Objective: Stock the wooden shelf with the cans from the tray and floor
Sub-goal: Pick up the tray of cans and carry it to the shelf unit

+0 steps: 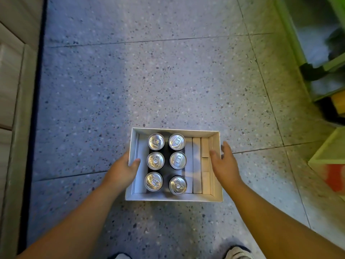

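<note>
over the speckled floor (168,81), both hands gripped the tray (173,198) of six upright cans (166,162): left hand (122,171), right hand (225,163).

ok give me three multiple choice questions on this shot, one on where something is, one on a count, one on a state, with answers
1. Where in the tray do the cans stand?
A. hard against its right wall
B. toward its left side, the right part bare
C. stacked in its far right corner

2. How many cans are in the tray?
A. four
B. six
C. eight

3. How does the left hand meet the tray?
A. thumb hooked over the left wall, inside the tray
B. flat on a can top
C. hanging clear of it

Answers:
1 B, the two columns of cans sit left of centre, with bare floor of the tray to their right.
2 B, two columns of three silver tops show.
3 A, the thumb tip lies inside the left wall; the right hand holds the opposite wall likewise.
</note>
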The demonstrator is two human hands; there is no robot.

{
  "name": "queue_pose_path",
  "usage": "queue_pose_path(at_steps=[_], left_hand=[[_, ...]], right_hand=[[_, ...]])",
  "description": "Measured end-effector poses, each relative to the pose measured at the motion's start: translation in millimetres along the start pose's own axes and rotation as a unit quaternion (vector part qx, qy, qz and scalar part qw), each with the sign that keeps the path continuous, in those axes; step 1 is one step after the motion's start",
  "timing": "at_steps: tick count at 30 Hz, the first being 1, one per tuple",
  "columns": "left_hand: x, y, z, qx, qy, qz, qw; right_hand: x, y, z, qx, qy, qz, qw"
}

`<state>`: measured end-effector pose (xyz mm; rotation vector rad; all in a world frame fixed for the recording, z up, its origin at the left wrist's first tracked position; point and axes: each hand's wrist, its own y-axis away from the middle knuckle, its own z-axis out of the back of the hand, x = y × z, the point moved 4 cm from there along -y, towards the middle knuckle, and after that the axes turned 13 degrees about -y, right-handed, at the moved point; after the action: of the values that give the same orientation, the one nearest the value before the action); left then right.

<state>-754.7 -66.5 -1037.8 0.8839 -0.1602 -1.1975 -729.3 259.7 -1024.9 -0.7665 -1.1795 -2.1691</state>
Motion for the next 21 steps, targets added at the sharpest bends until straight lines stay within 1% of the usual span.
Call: queue_pose_path(at_steps=[4,6,9,11,16,21], left_hand=[[4,-8,-12,-0.017,0.055,0.044,0.997],[5,-10,-16,-0.021,0.055,0.054,0.997],[4,-10,-19,-0.025,0.042,0.056,0.997],[3,-10,-19,-0.023,0.033,0.062,0.997],[3,-9,-14,-0.014,0.054,0.065,0.996],[0,-5,-10,-0.02,0.038,0.048,0.998]], right_hand=[[-14,1,-7,0.014,-0.025,-0.015,0.999],[-18,2,-7,0.022,-0.055,-0.031,0.998],[-24,4,-5,0.043,-0.057,-0.061,0.996],[-26,5,-5,0.043,-0.055,-0.077,0.995],[-19,7,-5,0.04,-0.066,-0.086,0.993],[-8,5,-1,0.06,-0.072,-0.081,0.992]])
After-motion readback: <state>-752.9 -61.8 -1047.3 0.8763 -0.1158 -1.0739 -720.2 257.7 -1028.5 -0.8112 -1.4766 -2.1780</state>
